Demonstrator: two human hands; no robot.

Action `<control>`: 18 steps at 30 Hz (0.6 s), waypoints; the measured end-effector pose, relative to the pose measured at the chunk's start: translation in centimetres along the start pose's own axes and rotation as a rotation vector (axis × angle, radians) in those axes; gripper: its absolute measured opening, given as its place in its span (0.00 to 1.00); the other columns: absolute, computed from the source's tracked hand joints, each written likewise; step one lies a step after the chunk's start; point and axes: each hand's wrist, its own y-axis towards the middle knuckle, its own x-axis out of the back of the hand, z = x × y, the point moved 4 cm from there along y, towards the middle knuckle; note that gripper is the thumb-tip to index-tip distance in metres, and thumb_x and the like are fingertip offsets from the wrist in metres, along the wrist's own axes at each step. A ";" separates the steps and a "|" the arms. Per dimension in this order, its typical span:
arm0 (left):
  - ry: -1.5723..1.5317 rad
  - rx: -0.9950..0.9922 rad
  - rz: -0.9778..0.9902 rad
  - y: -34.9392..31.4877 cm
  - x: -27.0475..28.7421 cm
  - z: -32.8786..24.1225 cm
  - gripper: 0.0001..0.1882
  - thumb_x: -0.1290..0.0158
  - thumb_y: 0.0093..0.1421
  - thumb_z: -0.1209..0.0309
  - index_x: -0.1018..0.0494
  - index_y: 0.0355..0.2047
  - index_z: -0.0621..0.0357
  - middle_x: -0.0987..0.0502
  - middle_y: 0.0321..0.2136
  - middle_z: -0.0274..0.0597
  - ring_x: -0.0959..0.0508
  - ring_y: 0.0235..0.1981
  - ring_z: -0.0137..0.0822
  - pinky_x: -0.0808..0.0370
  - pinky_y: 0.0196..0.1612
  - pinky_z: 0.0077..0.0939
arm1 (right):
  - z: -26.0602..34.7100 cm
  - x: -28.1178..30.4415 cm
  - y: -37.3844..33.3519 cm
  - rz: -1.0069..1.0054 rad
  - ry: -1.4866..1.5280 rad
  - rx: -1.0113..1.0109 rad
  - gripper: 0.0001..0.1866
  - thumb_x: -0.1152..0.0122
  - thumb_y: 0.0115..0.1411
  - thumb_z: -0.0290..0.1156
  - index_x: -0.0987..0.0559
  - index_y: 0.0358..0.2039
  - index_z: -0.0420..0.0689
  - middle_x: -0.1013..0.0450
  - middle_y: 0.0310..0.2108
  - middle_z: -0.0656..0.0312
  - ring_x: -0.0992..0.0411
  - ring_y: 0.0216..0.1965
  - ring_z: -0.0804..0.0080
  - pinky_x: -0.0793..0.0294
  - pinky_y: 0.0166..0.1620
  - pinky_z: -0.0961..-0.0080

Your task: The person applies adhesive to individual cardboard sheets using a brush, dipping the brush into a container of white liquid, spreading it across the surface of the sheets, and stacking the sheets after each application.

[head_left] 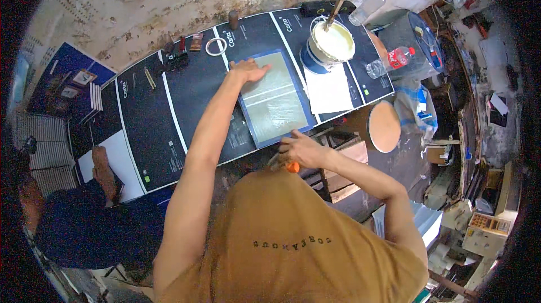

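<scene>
A long dark desk [146, 128] runs from near left to far right, and a blue-framed screen [274, 98] lies flat on its middle, its long axis running from the near edge toward the far edge. Behind it to the right stands a white paint bucket [332, 43] with a stick. The left hand [248, 70], arm stretched out, presses open-palmed on the screen's far left corner, while the nearer right hand [300, 151], elbow bent, is closed around an orange-handled tool [289, 165] at the screen's near right corner.
</scene>
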 end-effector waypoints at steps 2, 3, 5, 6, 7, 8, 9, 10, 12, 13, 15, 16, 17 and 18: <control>0.008 -0.022 0.017 0.1 0.1 -0.5 0.45 0.72 0.65 0.34 0.42 0.68 0.57 0.50 0.72 0.45 0.49 0.72 0.50 0.61 0.71 0.62 | -0.3 0.7 -0.4 -0.008 0.023 -0.003 0.10 0.44 0.55 0.35 0.20 0.37 0.56 0.27 0.37 0.69 0.32 0.49 0.67 0.36 0.51 0.60; 0.019 -0.027 0.023 0.1 0.2 -0.6 0.45 0.72 0.65 0.34 0.42 0.68 0.57 0.50 0.72 0.45 0.49 0.72 0.50 0.61 0.71 0.62 | -2.0 1.6 0.3 -0.062 -0.020 -0.064 0.12 0.45 0.56 0.35 0.19 0.41 0.56 0.27 0.41 0.68 0.33 0.51 0.66 0.37 0.53 0.59; 0.016 0.022 0.009 0.3 0.7 -0.6 0.46 0.71 0.65 0.33 0.43 0.69 0.57 0.51 0.72 0.45 0.50 0.72 0.50 0.62 0.71 0.62 | -5.3 3.1 1.1 -0.177 -0.087 -0.146 0.15 0.45 0.56 0.36 0.19 0.45 0.56 0.27 0.46 0.68 0.34 0.54 0.67 0.40 0.55 0.57; 0.026 0.009 0.013 0.6 0.7 -0.8 0.46 0.71 0.65 0.33 0.43 0.69 0.57 0.51 0.72 0.45 0.50 0.72 0.50 0.62 0.71 0.62 | -6.8 3.5 1.5 -0.245 -0.109 -0.151 0.16 0.44 0.56 0.37 0.19 0.45 0.56 0.27 0.48 0.69 0.35 0.55 0.67 0.40 0.55 0.57; 0.038 0.036 0.011 0.9 0.7 -0.5 0.46 0.70 0.65 0.33 0.44 0.69 0.58 0.51 0.72 0.45 0.49 0.72 0.50 0.62 0.71 0.62 | -8.1 3.3 1.4 -0.187 -0.080 -0.164 0.17 0.43 0.56 0.38 0.18 0.46 0.57 0.27 0.48 0.68 0.36 0.57 0.66 0.39 0.56 0.57; 0.052 0.070 0.009 1.4 0.6 0.0 0.46 0.70 0.64 0.33 0.45 0.70 0.58 0.51 0.72 0.46 0.49 0.72 0.50 0.62 0.71 0.62 | -8.4 3.0 0.7 -0.195 -0.080 -0.171 0.17 0.43 0.56 0.38 0.18 0.46 0.57 0.27 0.48 0.68 0.36 0.57 0.66 0.39 0.56 0.57; 0.008 0.094 -0.015 1.7 0.3 0.3 0.47 0.68 0.64 0.33 0.46 0.70 0.58 0.50 0.72 0.47 0.47 0.72 0.50 0.60 0.71 0.62 | -8.6 2.5 -0.9 -0.109 -0.087 -0.178 0.16 0.43 0.56 0.38 0.18 0.45 0.57 0.26 0.48 0.68 0.36 0.57 0.65 0.38 0.56 0.57; 0.012 0.095 -0.020 2.1 -0.1 0.9 0.47 0.68 0.64 0.33 0.46 0.70 0.58 0.50 0.72 0.47 0.47 0.72 0.50 0.60 0.71 0.62 | -8.8 1.9 -2.5 -0.021 -0.097 -0.181 0.15 0.43 0.56 0.38 0.18 0.44 0.57 0.26 0.47 0.68 0.35 0.57 0.65 0.38 0.55 0.57; 0.020 0.096 -0.052 2.3 -0.8 1.6 0.46 0.68 0.64 0.33 0.42 0.68 0.59 0.46 0.71 0.47 0.45 0.71 0.50 0.54 0.69 0.63 | -9.3 -1.0 -7.2 -0.046 -0.174 -0.157 0.13 0.41 0.55 0.36 0.17 0.41 0.58 0.25 0.45 0.68 0.34 0.54 0.65 0.36 0.52 0.57; 0.071 -0.009 -0.118 1.2 -0.4 -0.2 0.42 0.59 0.64 0.39 0.37 0.64 0.63 0.38 0.66 0.49 0.38 0.67 0.51 0.44 0.64 0.66 | -8.7 -1.0 -9.7 0.012 -0.095 -0.257 0.12 0.38 0.54 0.36 0.17 0.40 0.55 0.25 0.43 0.65 0.33 0.54 0.63 0.36 0.53 0.55; -0.032 -0.099 -0.316 -0.8 -1.9 0.5 0.38 0.53 0.62 0.45 0.34 0.61 0.65 0.35 0.63 0.52 0.35 0.63 0.52 0.40 0.62 0.62 | -6.8 0.2 -12.7 0.068 -0.028 -0.330 0.13 0.35 0.53 0.35 0.18 0.40 0.52 0.25 0.42 0.62 0.33 0.54 0.60 0.35 0.55 0.53; -0.141 -0.188 -0.519 -1.9 -2.5 1.2 0.35 0.46 0.60 0.51 0.31 0.57 0.68 0.33 0.60 0.55 0.32 0.60 0.53 0.36 0.60 0.59 | -6.7 0.9 -14.2 -0.061 0.070 -0.481 0.13 0.34 0.53 0.36 0.18 0.40 0.51 0.25 0.41 0.62 0.33 0.54 0.61 0.35 0.55 0.54; -0.279 -0.135 -0.791 -2.5 -4.6 3.7 0.33 0.42 0.56 0.56 0.30 0.55 0.69 0.32 0.58 0.57 0.31 0.58 0.54 0.35 0.59 0.54 | -7.1 1.7 -15.4 -0.192 0.163 -0.609 0.14 0.33 0.53 0.37 0.18 0.40 0.50 0.25 0.41 0.62 0.32 0.54 0.61 0.35 0.56 0.55; -0.410 -0.090 -1.054 -3.3 -6.7 6.0 0.31 0.39 0.52 0.61 0.29 0.52 0.69 0.32 0.56 0.60 0.30 0.57 0.54 0.34 0.59 0.50 | -7.0 2.0 -16.1 -0.436 0.056 -0.517 0.12 0.30 0.54 0.36 0.15 0.39 0.51 0.23 0.34 0.65 0.28 0.39 0.67 0.33 0.46 0.68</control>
